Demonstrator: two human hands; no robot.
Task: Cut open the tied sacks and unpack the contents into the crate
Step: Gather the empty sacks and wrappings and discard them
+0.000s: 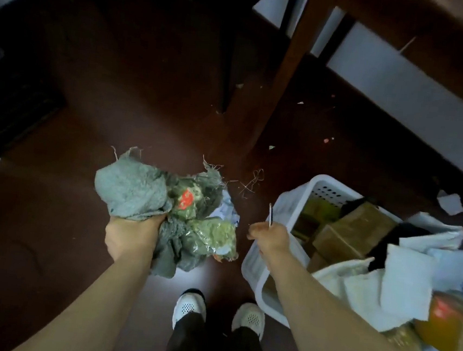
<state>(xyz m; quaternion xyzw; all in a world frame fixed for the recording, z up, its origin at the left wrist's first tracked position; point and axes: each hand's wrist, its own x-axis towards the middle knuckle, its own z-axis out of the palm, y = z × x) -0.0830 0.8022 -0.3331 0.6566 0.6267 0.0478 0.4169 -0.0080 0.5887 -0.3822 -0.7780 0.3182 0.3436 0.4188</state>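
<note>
1. Gripping a bunched fold of the grey-green sack (131, 191), the left hand (131, 232) has its fingers curled tight into the fabric, at the near left of the scene above the dark floor (112, 113).
2. The sack is open and crumpled. Its frayed edges point to the far side, and clear plastic packets (213, 231) of green stuff show in its mouth, one of them with a red label.
3. The right hand (271, 238) is closed round a thin metal blade (270, 214), whose tip sticks out toward the far side. Whether it is a knife or part of a pair of scissors I cannot tell.
4. This hand hangs over the left rim of the white crate (255, 265), apart from the sack, with bare floor between the two.
5. The crate stands on the floor at the right and holds brown cardboard boxes (361, 226). White cloth (404, 279) lies draped over its near right side.
6. An orange package (448, 318) sits at the near right edge, blurred.
7. Loose fibres (250, 183) lie on the floor just beyond the sack, and paper scraps (449, 202) lie farther right.
8. A wooden table leg (286, 76) rises at the far centre, and two white shoes (189, 307) show near, between the arms.
</note>
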